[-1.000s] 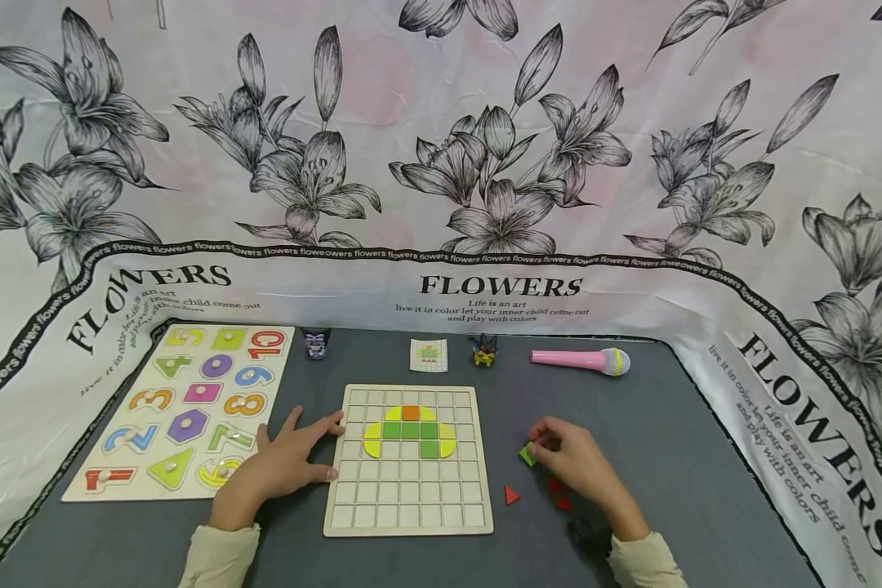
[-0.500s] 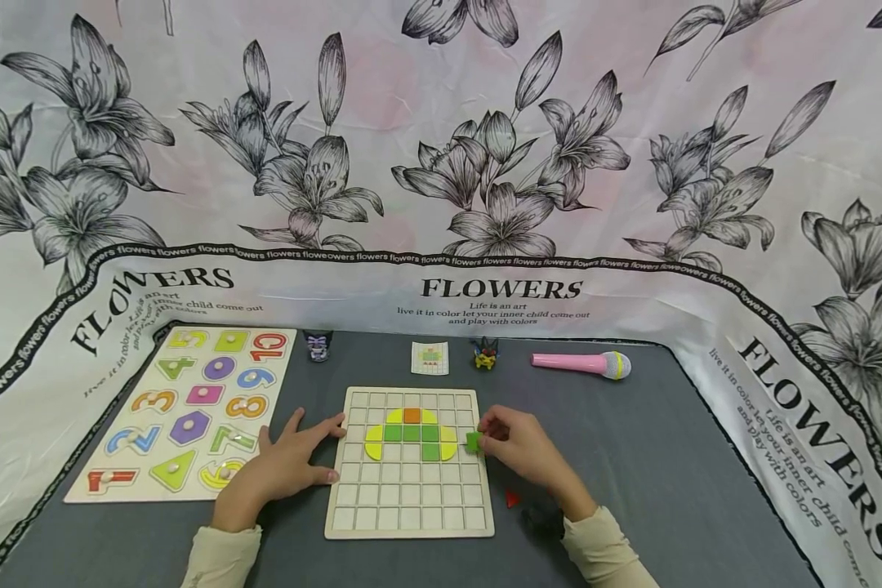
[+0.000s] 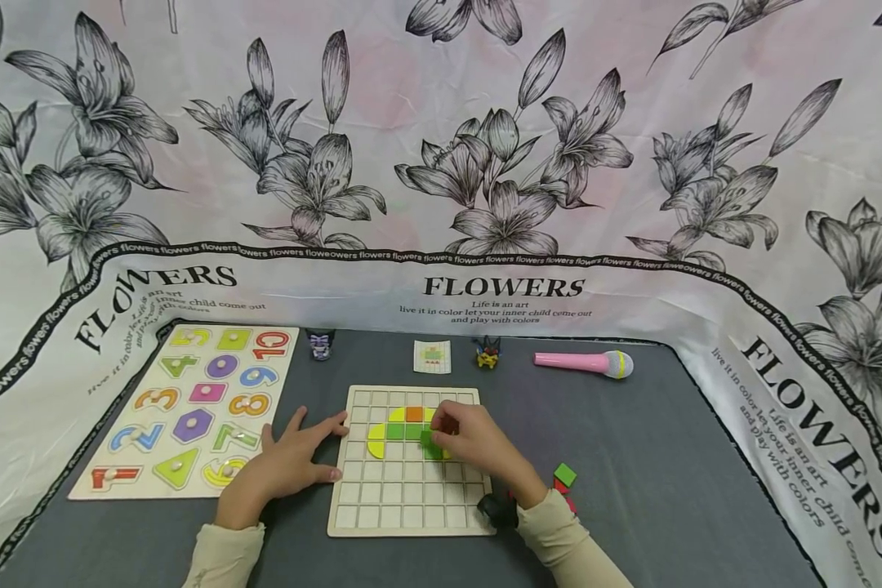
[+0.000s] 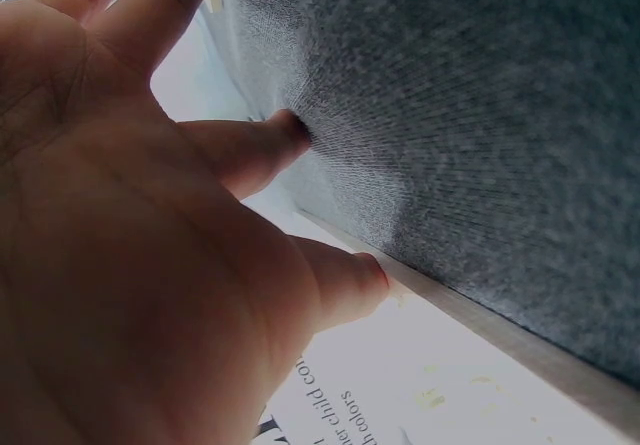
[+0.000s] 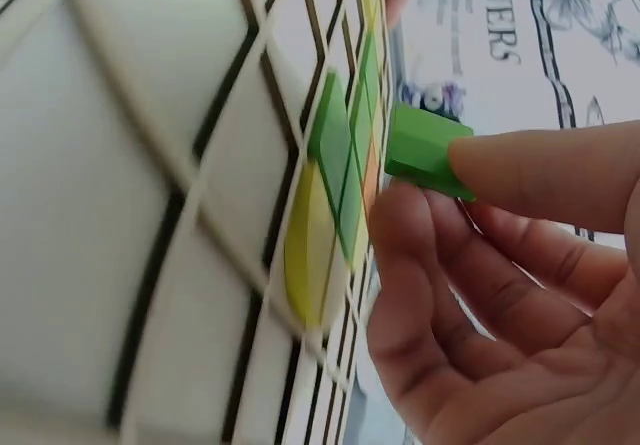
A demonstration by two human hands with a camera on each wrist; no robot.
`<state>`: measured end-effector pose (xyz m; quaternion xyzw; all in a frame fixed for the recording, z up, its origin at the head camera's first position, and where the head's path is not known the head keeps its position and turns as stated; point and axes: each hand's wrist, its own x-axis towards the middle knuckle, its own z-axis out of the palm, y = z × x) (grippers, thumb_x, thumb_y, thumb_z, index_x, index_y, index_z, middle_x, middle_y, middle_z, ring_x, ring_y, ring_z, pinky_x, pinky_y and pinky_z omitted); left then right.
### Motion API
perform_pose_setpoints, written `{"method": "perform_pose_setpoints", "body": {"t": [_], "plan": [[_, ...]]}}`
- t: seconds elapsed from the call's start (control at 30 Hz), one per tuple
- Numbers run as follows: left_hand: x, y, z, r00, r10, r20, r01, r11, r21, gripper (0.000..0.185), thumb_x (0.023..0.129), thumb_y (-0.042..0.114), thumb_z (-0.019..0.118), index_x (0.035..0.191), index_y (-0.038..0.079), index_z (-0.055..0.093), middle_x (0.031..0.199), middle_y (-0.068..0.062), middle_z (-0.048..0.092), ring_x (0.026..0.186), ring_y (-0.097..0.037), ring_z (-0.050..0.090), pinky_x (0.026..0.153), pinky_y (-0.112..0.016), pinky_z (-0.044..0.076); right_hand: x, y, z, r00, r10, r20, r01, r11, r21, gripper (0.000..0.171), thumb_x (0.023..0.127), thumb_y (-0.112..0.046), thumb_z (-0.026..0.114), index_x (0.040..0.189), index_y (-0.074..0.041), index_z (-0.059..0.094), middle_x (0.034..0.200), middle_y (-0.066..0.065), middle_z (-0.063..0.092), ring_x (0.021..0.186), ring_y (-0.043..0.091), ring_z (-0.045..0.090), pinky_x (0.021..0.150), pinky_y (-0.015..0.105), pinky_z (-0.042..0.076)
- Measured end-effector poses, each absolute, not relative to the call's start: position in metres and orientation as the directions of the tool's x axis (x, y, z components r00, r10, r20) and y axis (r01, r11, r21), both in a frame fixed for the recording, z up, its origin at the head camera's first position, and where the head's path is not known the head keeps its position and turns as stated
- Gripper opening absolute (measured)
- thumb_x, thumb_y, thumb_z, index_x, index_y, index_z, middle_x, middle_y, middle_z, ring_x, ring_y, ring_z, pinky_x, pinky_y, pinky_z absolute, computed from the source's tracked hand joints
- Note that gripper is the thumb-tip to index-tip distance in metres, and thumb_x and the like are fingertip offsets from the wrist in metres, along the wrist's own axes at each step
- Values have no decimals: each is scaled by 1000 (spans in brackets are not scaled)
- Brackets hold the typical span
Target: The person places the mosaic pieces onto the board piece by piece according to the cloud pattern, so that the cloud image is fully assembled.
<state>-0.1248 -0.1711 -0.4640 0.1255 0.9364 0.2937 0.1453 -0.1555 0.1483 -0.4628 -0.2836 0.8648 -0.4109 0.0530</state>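
Note:
My right hand [image 3: 478,445] pinches a green square block [image 5: 425,145] between thumb and fingertips, over the upper right of the wooden grid board [image 3: 371,494]. In the right wrist view the block is tilted and held apart from the pieces in the grid. Set in the board are green squares [image 3: 404,431], an orange square [image 3: 415,414] and yellow rounded pieces [image 3: 376,441]; the hand hides some on the right. My left hand [image 3: 282,461] has its fingers spread, with index fingertip and thumb against the board's left edge.
A number and shape puzzle [image 3: 154,408] lies at left. At the back are a dark figurine [image 3: 319,345], a pattern card [image 3: 432,357], a yellow figurine [image 3: 488,353] and a pink toy microphone [image 3: 581,362]. Beyond my right forearm lie a loose green block [image 3: 565,474] and red pieces [image 3: 561,486].
My right hand has carried the green block left from the loose pieces to above the board. Another green block, hidden earlier, now shows beside the red pieces. The left hand stays at the board's edge.

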Motion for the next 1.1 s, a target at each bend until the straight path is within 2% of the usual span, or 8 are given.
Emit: {"method": "perform_pose_setpoints", "body": {"t": [0.13,0.27,0.5,0.7,1.1], "plan": [[-125,-170,-464,-925,325,-198,154,794,588,83,86,27,91,158,16,53,154,-11,59,156,-59,12,108,-90,-4,-154,137,-464,-828,-546,129,-458,527,-716,5,96,-2,73,95,-5,70,85,-5,65,76,9,58,70,29,51],[-125,-169,-465,-923,330,-196,156,790,592,83,86,26,91,159,16,53,153,-10,60,157,-59,12,109,-89,-4,-152,129,-465,-834,-538,122,-470,576,-668,10,95,-2,76,90,-10,70,83,-7,63,79,9,53,75,31,46],[-127,-168,-463,-922,334,-197,159,790,592,83,87,26,91,159,15,52,153,-9,60,157,-59,11,108,-90,-5,-152,122,-470,-795,-567,216,-582,614,-533,16,90,1,81,84,-10,71,79,-4,60,75,11,48,82,39,39],[-127,-169,-461,-921,331,-204,153,792,592,83,88,25,90,161,14,50,152,-9,61,157,-59,11,109,-89,-6,-152,119,-471,-773,-589,236,-625,646,-439,15,90,0,83,84,-10,73,82,-3,60,78,14,46,81,38,38],[-125,-171,-465,-926,325,-190,155,789,595,84,87,26,91,160,13,51,151,-10,61,156,-59,12,109,-89,-5,-142,151,-463,-833,-510,213,-528,622,-578,14,93,1,76,85,-10,73,84,-6,65,84,19,55,82,40,46]]}}
